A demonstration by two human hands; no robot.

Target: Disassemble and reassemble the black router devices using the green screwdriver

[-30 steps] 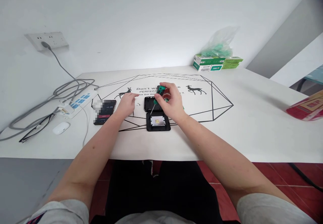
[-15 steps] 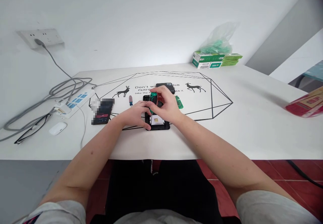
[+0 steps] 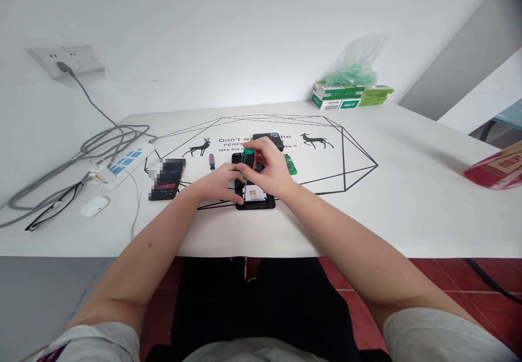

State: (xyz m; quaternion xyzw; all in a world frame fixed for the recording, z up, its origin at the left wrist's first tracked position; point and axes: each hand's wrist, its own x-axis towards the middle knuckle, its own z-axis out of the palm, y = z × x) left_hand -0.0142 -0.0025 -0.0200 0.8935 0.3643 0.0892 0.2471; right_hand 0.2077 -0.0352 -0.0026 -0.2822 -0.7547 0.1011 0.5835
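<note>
My right hand (image 3: 271, 167) is closed around the handle of a green-and-black screwdriver (image 3: 247, 158), which I hold nearly upright, its shaft pointing down at the left side of a flat black casing (image 3: 261, 206); I take the steep hold to be for bringing the tip straight onto that edge. Whether the tip touches anything there is too small to tell. My left hand (image 3: 222, 181) sits at the casing's left side, thumb toward the near left corner and fingers up by the handle, probably to steady the casing and guide the tool; I cannot tell whether those fingers pinch anything. My two hands come close together over the work, the casing lying below and between them on the white table (image 3: 310, 226), with a pale plate (image 3: 261, 194) showing inside it. Just beyond is a second black casing (image 3: 236, 158), partly hidden by my hands. A green circuit board (image 3: 290, 164) lies to the right of my right hand, and a smaller screwdriver (image 3: 211, 161) lies beyond my left hand, both perhaps set aside there to leave the middle free while being within reach.
</note>
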